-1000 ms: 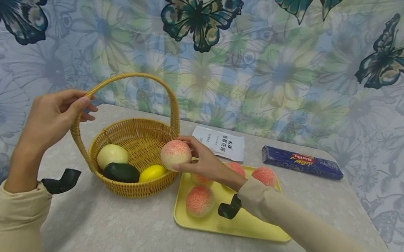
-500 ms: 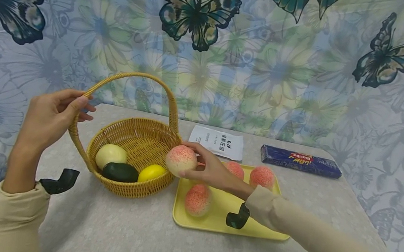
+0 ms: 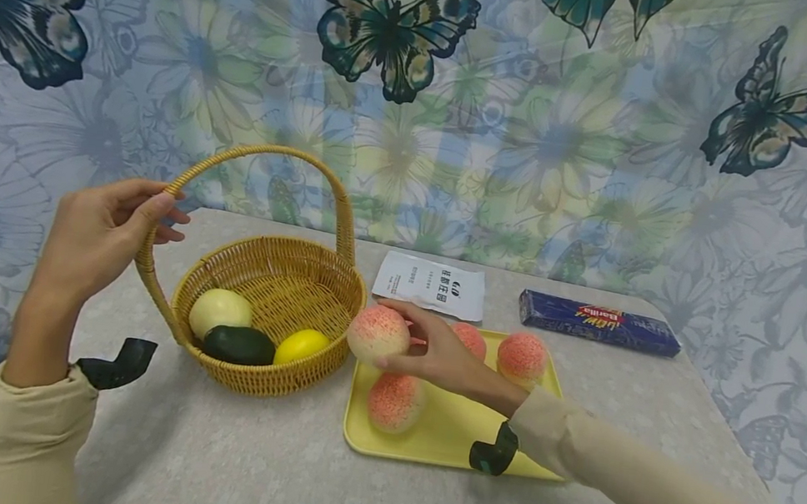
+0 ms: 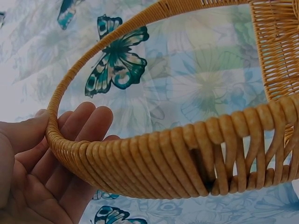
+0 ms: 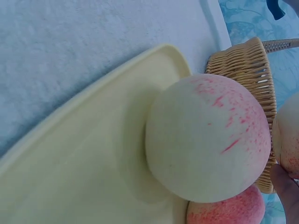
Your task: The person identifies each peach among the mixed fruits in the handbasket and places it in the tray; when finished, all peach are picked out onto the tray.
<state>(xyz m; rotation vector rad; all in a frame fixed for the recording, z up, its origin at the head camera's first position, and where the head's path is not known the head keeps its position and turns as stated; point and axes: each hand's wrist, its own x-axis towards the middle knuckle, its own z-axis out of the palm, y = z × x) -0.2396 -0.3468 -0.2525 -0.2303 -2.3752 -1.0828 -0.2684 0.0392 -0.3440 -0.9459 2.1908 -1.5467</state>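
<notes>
My left hand [image 3: 97,235] pinches the left side of the handle [image 3: 265,149] of a wicker basket [image 3: 259,381]; in the left wrist view, thumb and fingers lie on either side of that handle [image 4: 140,161]. Inside the basket are a pale round fruit [image 3: 220,314], a dark green vegetable [image 3: 239,345] and a yellow lemon [image 3: 303,346]. A peach [image 3: 378,335] is gripped in my right hand [image 3: 440,353], raised between the basket's right rim and the yellow tray [image 3: 457,431]. Below it, another peach [image 3: 395,403] sits on the tray, large in the right wrist view.
More peaches lie at the tray's back, one [image 3: 468,340] partly behind my right hand and one [image 3: 522,357] to its right. A white packet [image 3: 431,285] and a blue Barilla box [image 3: 599,322] lie farther back. A butterfly-printed cloth [image 3: 402,142] hangs behind the table.
My right hand, holding the peach, has moved right and slightly down, from over the basket's right rim to over the tray's left side. The left hand stays on the handle.
</notes>
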